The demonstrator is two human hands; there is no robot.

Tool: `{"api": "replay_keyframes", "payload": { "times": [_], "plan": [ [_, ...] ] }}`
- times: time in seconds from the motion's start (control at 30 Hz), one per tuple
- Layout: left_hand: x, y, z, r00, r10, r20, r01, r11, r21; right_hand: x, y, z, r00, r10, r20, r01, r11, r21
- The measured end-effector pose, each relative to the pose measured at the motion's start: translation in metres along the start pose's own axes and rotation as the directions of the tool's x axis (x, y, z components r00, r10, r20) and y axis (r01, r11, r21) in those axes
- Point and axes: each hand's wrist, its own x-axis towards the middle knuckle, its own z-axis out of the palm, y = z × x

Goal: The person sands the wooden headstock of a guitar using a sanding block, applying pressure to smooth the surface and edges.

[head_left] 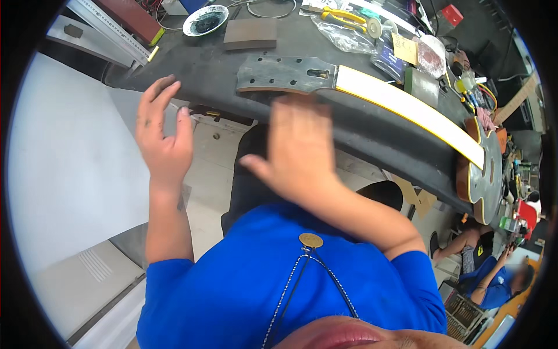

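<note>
An electric guitar lies across the bench. Its dark headstock (285, 74), with several tuner holes, is in front of me. A white strip with yellow edges (407, 109) covers the neck, and the dark body (491, 174) is at the far right. My left hand (163, 125) hangs in the air left of the headstock, fingers apart and holding nothing. Motion blurs my right hand (302, 145) just below the headstock's near edge. Its fingers look stretched out, with the thumb spread aside. Whether the fingertips touch the headstock, I cannot tell.
On the dark bench (197, 70) are a white dish of dark paste (206, 21), a brown block (250, 34) and yellow-handled pliers (343, 17). A metal block (421, 87) sits behind the neck. At lower right, another person (494, 279) sits.
</note>
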Motion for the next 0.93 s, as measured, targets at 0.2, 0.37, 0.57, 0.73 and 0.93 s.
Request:
{"api": "replay_keyframes", "payload": {
  "times": [0.2,0.37,0.57,0.73,0.93],
  "plan": [
    [0.009,0.061,-0.089,0.974,0.19,-0.119,-0.209,0.964,-0.164,0.021,-0.061,0.086,0.526,-0.815,-0.242,0.736,0.294,0.609],
    [-0.005,0.043,-0.101,0.995,0.097,0.012,-0.095,0.985,-0.145,0.015,-0.025,0.032,0.864,-0.469,-0.183,0.502,0.778,0.377],
    [-0.013,-0.014,-0.027,0.964,-0.134,0.23,0.131,0.991,0.03,-0.016,0.029,-0.035,0.974,-0.03,-0.223,0.049,0.996,0.08],
    [0.023,-0.014,0.025,0.961,-0.047,0.273,0.054,0.998,-0.018,0.006,0.042,-0.038,0.971,0.006,-0.238,-0.011,1.0,-0.019],
    [0.023,-0.003,0.049,0.996,-0.046,0.082,0.048,0.999,-0.018,0.025,0.06,-0.055,0.933,0.149,-0.327,-0.098,0.981,0.169]
  ]
}}
